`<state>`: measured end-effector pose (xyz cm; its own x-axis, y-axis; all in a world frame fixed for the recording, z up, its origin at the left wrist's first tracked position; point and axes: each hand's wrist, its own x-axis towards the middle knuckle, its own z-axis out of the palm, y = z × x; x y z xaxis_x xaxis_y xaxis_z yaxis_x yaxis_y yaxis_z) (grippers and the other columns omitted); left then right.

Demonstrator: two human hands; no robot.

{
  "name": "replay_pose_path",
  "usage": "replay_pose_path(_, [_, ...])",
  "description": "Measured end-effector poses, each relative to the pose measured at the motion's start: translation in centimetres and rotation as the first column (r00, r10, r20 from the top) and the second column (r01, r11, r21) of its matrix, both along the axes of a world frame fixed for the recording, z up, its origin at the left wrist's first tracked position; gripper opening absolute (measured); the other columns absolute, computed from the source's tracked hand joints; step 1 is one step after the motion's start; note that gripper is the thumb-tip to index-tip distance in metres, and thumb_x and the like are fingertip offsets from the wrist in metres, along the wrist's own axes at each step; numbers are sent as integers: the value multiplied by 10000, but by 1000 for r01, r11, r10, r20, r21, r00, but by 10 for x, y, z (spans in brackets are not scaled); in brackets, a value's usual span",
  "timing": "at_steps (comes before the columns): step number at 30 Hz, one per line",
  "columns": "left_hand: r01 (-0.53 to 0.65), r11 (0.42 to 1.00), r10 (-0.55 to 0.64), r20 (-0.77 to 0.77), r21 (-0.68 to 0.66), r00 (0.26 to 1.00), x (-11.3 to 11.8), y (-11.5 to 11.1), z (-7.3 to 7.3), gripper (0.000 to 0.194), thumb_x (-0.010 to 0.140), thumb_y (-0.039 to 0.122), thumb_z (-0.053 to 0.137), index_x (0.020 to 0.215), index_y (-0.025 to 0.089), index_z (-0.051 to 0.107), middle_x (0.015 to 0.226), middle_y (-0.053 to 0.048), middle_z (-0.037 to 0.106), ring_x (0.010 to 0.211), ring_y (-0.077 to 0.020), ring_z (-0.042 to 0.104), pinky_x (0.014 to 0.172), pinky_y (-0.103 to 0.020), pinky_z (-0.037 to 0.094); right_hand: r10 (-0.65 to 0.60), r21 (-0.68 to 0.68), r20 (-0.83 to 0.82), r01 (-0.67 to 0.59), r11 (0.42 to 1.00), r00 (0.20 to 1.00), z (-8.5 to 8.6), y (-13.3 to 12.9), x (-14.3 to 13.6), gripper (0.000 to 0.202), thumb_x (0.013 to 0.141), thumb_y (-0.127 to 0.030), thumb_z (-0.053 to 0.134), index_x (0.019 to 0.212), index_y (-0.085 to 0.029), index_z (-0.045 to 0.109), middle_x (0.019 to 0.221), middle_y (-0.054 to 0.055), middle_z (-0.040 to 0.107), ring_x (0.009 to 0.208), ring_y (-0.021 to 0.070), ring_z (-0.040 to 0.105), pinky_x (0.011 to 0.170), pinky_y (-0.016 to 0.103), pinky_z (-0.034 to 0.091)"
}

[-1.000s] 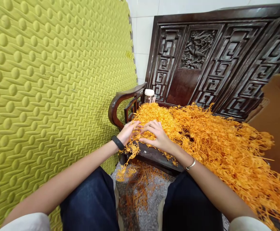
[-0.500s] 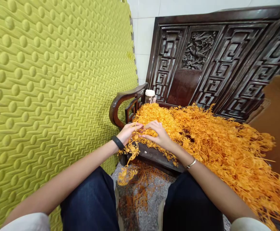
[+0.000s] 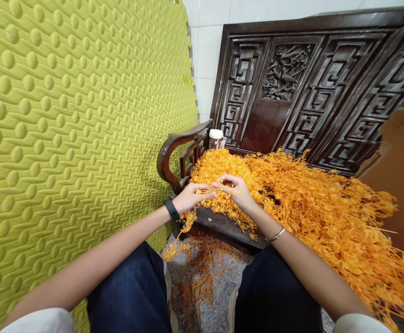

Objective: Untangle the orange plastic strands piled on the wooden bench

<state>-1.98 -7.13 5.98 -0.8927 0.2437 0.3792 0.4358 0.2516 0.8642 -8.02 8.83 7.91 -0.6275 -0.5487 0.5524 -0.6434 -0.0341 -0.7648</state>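
My left hand (image 3: 188, 197), with a black band at the wrist, is closed on an orange plastic flower sprig (image 3: 204, 191). More of the orange plastic trails below this palm as a dangling strand (image 3: 187, 223) and hangs over the floor. Facing it, my right hand (image 3: 242, 194) pinches the thin orange stems at the other side, thumb and fingers drawn together. The fingertips of both hands almost meet. Just behind them lies a heap of small orange plastic flowers (image 3: 219, 163) on the bench seat.
A larger pile of orange sprigs (image 3: 320, 203) covers the carved wooden bench (image 3: 219, 226) to the right, beside brown cardboard (image 3: 403, 171). A white-lidded cup (image 3: 216, 138) stands by the armrest (image 3: 167, 152). Yellow foam matting (image 3: 83, 115) rises at left. Orange scraps (image 3: 202, 273) litter the floor.
My right hand has shifted slightly right and closed on the orange stems, which now stretch between both hands. The strand below my left hand has swung left.
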Motion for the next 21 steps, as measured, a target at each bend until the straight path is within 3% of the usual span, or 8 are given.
replay_pose_path(3, [-26,1000,25,82,11,996,2,4,3,392,741,425,505,814,48,581,627,-16,448,498,-35,296,460,-186,209,24,-60,141,-16,998,990,-1,-1,-1,141,617,-179,647,674,-82,562,649,23,506,600,76,443,577,201,333])
replay_pose_path(5, [-4,994,-11,142,106,990,3,7,6,378,733,429,508,702,53,535,612,-19,445,492,-43,316,461,-192,223,101,-124,285,-68,990,953,-1,-2,1,156,619,-211,654,683,-91,579,684,31,518,646,88,477,638,217,362])
replay_pose_path(9, [63,945,-113,140,321,984,4,10,10,312,682,287,560,511,65,422,521,-14,412,521,-57,391,548,-199,308,344,-269,515,-233,935,785,0,-4,9,133,661,-226,634,671,-101,589,723,47,513,695,96,484,694,228,367])
replay_pose_path(15, [141,836,-282,193,531,940,2,10,6,164,560,151,561,493,62,440,574,-26,423,512,-105,440,515,-246,343,467,-326,558,-336,884,686,-1,-6,13,137,732,-180,567,629,-93,545,662,54,476,654,98,456,669,223,343])
replay_pose_path(21, [155,810,-305,181,566,935,0,6,6,83,526,100,521,472,59,474,561,-45,438,495,-109,436,520,-250,341,553,-443,600,-335,831,578,-9,-10,12,79,722,-122,546,659,-82,520,671,52,429,635,92,409,637,220,338])
